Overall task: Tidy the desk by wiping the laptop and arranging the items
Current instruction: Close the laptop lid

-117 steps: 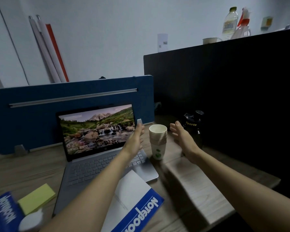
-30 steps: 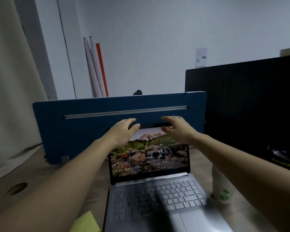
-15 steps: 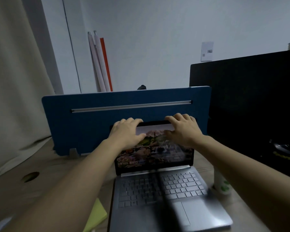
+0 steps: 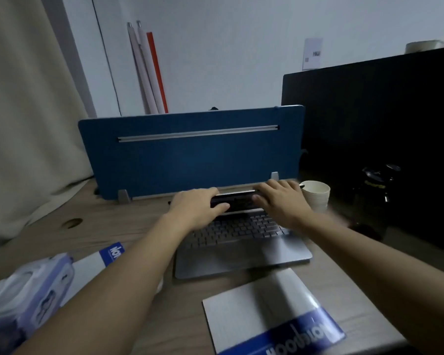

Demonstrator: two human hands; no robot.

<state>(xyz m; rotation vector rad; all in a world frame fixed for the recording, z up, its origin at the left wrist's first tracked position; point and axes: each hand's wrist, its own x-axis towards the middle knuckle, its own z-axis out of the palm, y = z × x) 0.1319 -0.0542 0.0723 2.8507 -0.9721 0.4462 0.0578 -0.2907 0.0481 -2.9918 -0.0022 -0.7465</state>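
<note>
Two sets of fingers curl over the top edge of the lid, thumbs on the screen side, so each hand holds the lid rather than lying loose on it. The left hand [image 4: 199, 204] takes the left part of that edge and the right hand [image 4: 280, 199] the right part; the lid between them is tipped far forward over the keyboard, nearly shut but with a dark gap left.

The laptop [image 4: 241, 248] sits at the desk's centre. A stack of paper cups [image 4: 315, 194] stands just beside it at 2 o'clock, and a dark bottle [image 4: 377, 180] lies farther out the same way, hard to make out. A notebook [image 4: 269, 316] lies at 6 o'clock, close to the front edge of the desk [image 4: 108, 226]. A second notebook [image 4: 98, 265] sits at 8 o'clock, with a plastic-wrapped pack [image 4: 28, 295] partly over it. A blue divider [image 4: 190, 155] stands at 12 o'clock.

By my judgement the work is at an early stage: closing the laptop is almost done, no cloth is in either hand so wiping seems yet to come, and the notebooks, cups and pack lie scattered, unarranged.
</note>
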